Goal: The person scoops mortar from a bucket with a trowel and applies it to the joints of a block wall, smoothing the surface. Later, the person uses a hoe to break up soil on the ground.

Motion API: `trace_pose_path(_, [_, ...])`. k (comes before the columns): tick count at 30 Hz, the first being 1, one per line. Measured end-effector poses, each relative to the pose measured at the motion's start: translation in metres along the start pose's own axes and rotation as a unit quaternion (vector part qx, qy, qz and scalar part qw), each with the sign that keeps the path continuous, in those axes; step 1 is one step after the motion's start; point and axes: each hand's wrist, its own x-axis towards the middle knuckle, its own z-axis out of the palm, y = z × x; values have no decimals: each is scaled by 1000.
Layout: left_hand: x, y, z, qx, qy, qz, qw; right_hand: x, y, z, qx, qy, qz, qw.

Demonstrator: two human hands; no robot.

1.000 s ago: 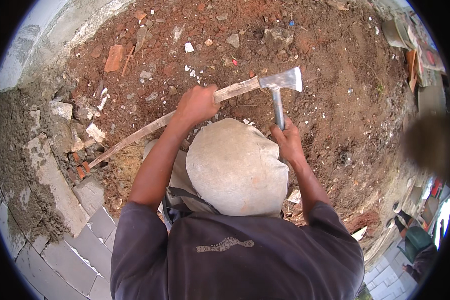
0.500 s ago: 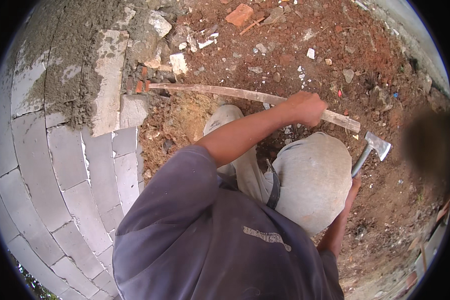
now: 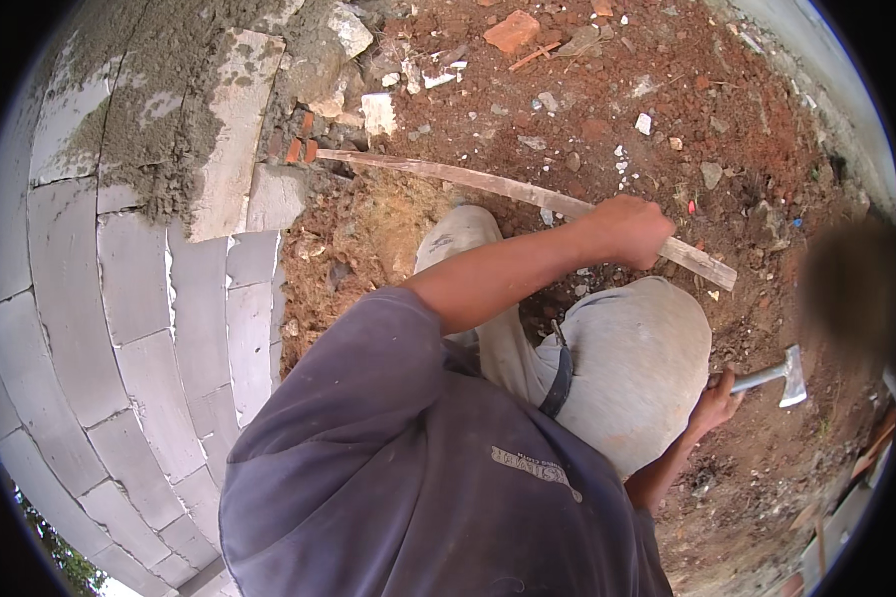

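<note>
My left hand (image 3: 627,231) is wrapped around a long, narrow wooden strip (image 3: 488,181) close to its right end. The strip runs leftward over the soil, its far end beside small red brick pieces (image 3: 303,149) near the block wall. Low at the right, past my knee, my right hand (image 3: 715,400) grips a hatchet (image 3: 763,378) by its handle. The metal hatchet head (image 3: 792,378) points away to the right, apart from the strip. Part of the handle is hidden in my hand.
A grey block wall (image 3: 144,298) with wet mortar (image 3: 159,129) on its upper part rises at the left. Reddish soil (image 3: 567,109) with stones and a brick chunk (image 3: 512,32) spreads ahead. A pale wall (image 3: 846,90) edges the far right; a dark blur (image 3: 856,289) covers part of the right side.
My right hand has come into fuller view and the hatchet has swung nearer and to the right, its head farther from the strip. My left hand still grips the strip; the whole view has tilted slightly.
</note>
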Motion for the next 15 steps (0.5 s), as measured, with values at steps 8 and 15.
trace_pose_path(8, [-99, 44, -171, -26, 111, -78, 990, -11, 37, 30, -37, -135, 59, 988])
trace_pose_path(15, [-359, 31, -320, 20, 723, -30, 690, -9, 24, 42, -110, -216, 44, 969])
